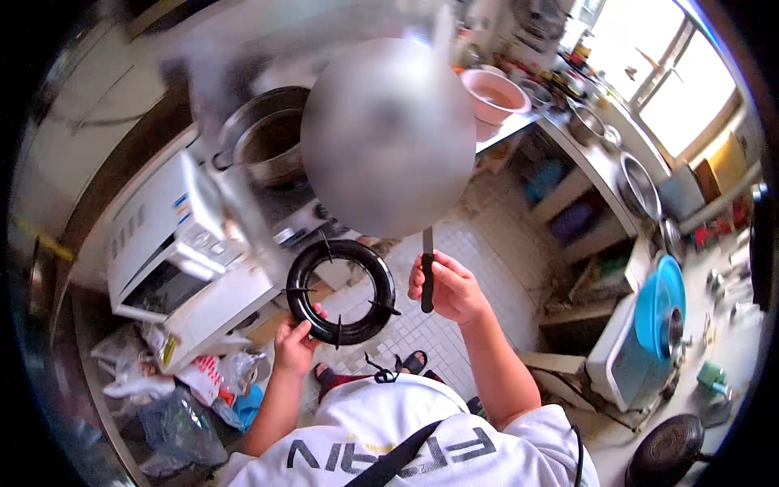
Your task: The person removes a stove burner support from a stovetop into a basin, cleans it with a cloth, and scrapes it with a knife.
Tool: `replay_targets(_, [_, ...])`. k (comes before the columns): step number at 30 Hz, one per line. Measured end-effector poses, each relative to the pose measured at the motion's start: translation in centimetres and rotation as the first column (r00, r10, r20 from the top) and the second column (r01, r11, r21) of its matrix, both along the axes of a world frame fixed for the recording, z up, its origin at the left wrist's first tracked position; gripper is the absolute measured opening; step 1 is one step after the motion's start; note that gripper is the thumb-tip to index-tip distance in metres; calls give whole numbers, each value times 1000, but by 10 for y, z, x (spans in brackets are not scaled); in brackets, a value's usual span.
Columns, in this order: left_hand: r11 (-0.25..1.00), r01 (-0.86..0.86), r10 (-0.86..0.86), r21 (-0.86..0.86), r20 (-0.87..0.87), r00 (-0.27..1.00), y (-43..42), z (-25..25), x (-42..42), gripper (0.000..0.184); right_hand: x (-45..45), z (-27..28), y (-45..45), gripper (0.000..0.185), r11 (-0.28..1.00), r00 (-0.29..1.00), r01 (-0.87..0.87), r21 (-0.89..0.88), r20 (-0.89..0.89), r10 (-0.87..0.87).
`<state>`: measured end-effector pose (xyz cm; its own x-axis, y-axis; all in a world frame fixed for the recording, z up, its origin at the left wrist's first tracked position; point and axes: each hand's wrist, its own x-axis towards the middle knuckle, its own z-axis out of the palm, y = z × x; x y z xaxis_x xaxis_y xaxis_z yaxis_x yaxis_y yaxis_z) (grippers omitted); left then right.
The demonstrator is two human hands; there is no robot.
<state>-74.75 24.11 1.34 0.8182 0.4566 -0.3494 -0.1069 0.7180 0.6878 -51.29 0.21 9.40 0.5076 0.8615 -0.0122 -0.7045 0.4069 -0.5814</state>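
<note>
Hands: both are occupied and raised in front of the body, apart from each other.
Left hand (297, 338): gripping the lower left of a glossy black ring (384, 290), fingers and thumb pinched about its rim.
Ring: up off any surface, above the floor, its middle hollow, four thin dark prongs around it; near the handle but not touching it.
Right hand (451, 289): fingers wrapped round a dark handle (428, 282) that stands roughly upright.
Handle's upper end: meets a big grey round blur (388, 138); I cannot tell what lies there.
Body: white shirt (369, 422) with dark lettering, a black strap (402, 453) across it, sandals (415, 362) below.
Floor: pale small tiles (442, 345).
Left side: white microwave (150, 231), with plastic bags (182, 422) heaped lower down.
Beyond the ring: a wide metal pot (272, 142), partly hidden by the blur.
Far side: pink basin (497, 96).
Right side: desk (578, 162) along the wall bearing metal pans (639, 188), under a bright window (649, 69).
Nearer right: blue basin (652, 302) above a white tub (621, 369), and a dark pan (665, 450) at the lower edge.
</note>
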Motion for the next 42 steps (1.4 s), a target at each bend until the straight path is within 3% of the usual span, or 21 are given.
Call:
replay_targets(5, [996, 85, -85, 7, 9, 996, -59, 15, 126, 35, 61, 1, -96, 24, 981, 980, 114, 159, -177, -86])
replay_targets(9, [984, 176, -175, -17, 48, 983, -81, 21, 214, 38, 115, 5, -140, 22, 964, 958, 265, -26, -108, -266])
replay_targets(14, [965, 257, -260, 44, 72, 963, -100, 8, 339, 39, 206, 0, -180, 19, 835, 898, 437, -333, 106, -427])
replay_targets(20, [939, 344, -344, 18, 93, 934, -106, 4, 537, 37, 346, -2, -206, 17, 637, 749, 635, -436, 148, -645])
replay_targets(22, [920, 382, -391, 91, 122, 912, -101, 11, 608, 35, 389, 7, -211, 17, 590, 723, 664, -460, 193, -664])
replay_targets(25, [918, 374, -385, 128, 72, 920, -99, 22, 707, 34, 448, 11, -219, 16, 578, 693, 694, -429, 180, -699])
replay_targets(29, [918, 362, -376, 160, 62, 925, -94, 17, 818, 33, 526, 3, -220, 16, 596, 712, 676, -434, 175, -680])
replay_targets(30, [916, 367, -380, 163, 61, 923, -94, 15, 844, 25, 550, -1, -219, 15, 606, 726, 666, -436, 190, -661])
replay_targets(34, [913, 371, -378, 169, 4, 926, -96, -9, 932, 29, 644, -18, -215, 15, 667, 800, 596, -448, 255, -544])
replay_targets(38, [911, 389, -387, 135, -35, 921, -106, -37, 990, 29, 755, -40, -216, 15, 687, 848, 529, -499, 345, -402])
replay_targets(42, [928, 348, -319, 128, -203, 926, -117, -47, 1025, 27, 850, -46, -221, 14, 653, 862, 483, -583, 447, -238])
